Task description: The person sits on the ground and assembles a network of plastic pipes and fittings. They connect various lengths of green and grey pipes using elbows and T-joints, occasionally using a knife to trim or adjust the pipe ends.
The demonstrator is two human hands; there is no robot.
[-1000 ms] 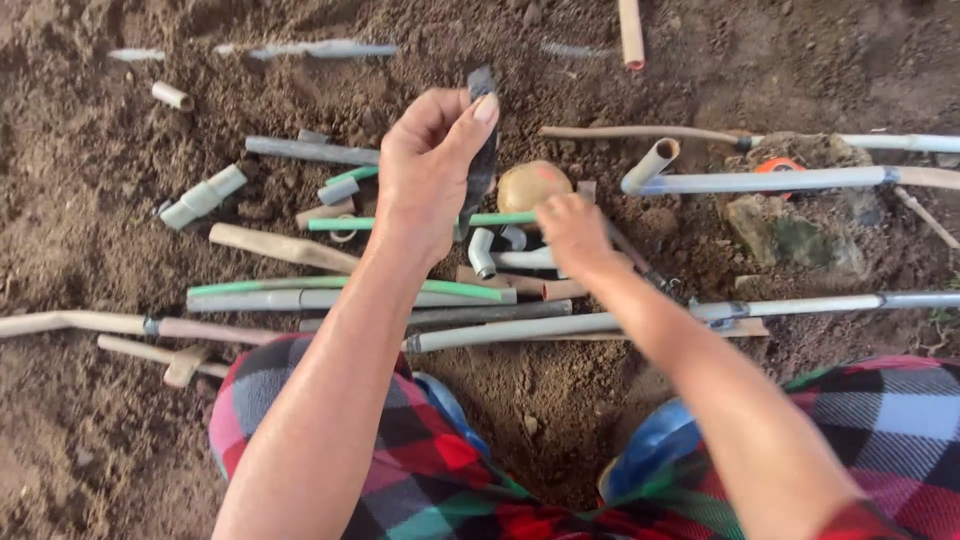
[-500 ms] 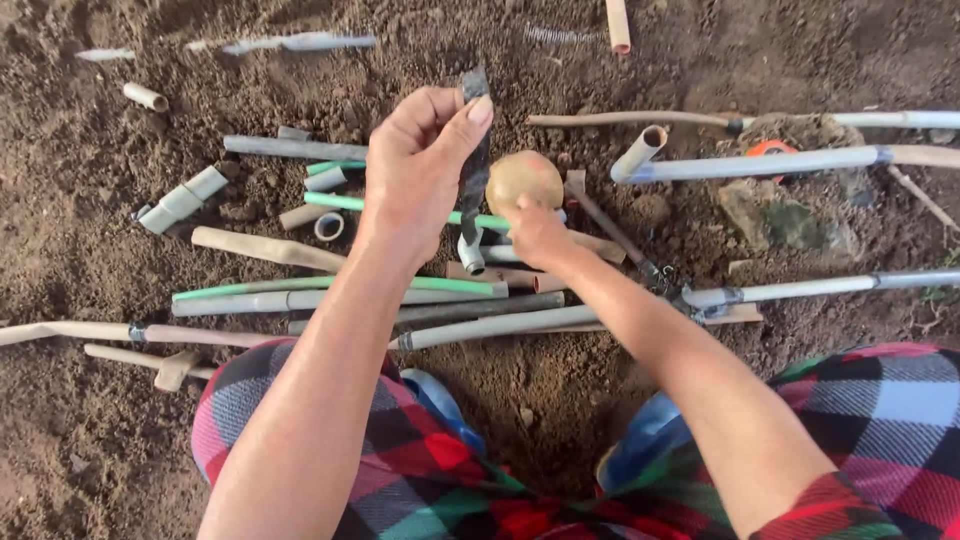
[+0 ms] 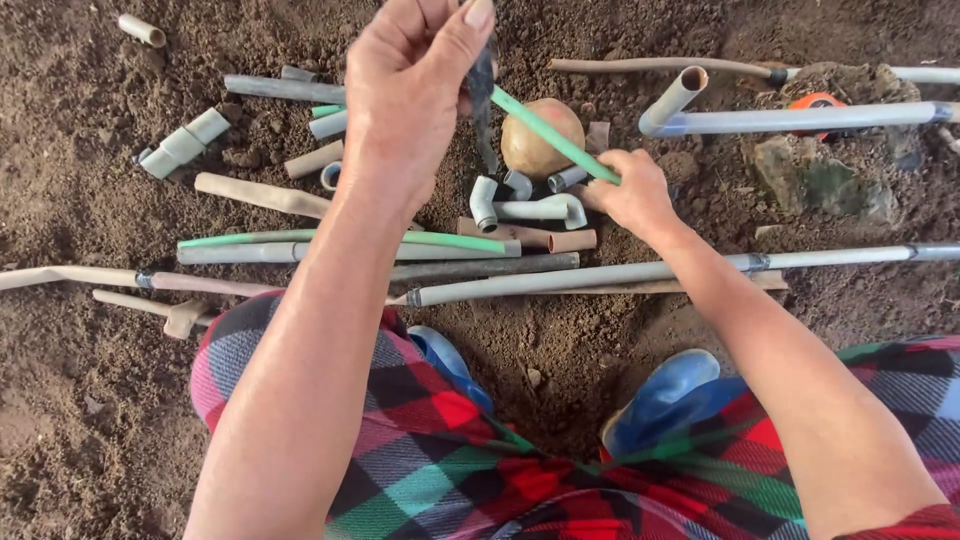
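Note:
My left hand (image 3: 415, 90) is raised over the soil, pinching a dark flat blade-like strip (image 3: 484, 110) that hangs down from its fingers. My right hand (image 3: 632, 192) grips one end of a short green pipe (image 3: 548, 135). The pipe slants up to the left and meets the dark strip near my left fingers. A round tan stone (image 3: 535, 135) lies on the ground just behind the pipe. Several short grey elbow fittings (image 3: 530, 205) lie below it.
Long grey pipes (image 3: 600, 275) and a green one (image 3: 340, 241) lie across the soil in front of my knees. More pipe offcuts (image 3: 185, 143) sit at the left, a long grey pipe (image 3: 800, 118) and a rock (image 3: 820, 180) at the right. Blue shoes (image 3: 665, 395) and plaid cloth fill the bottom.
My right hand has picked the short green pipe off the ground and tilted it up toward the dark strip. My left hand has risen closer to the camera.

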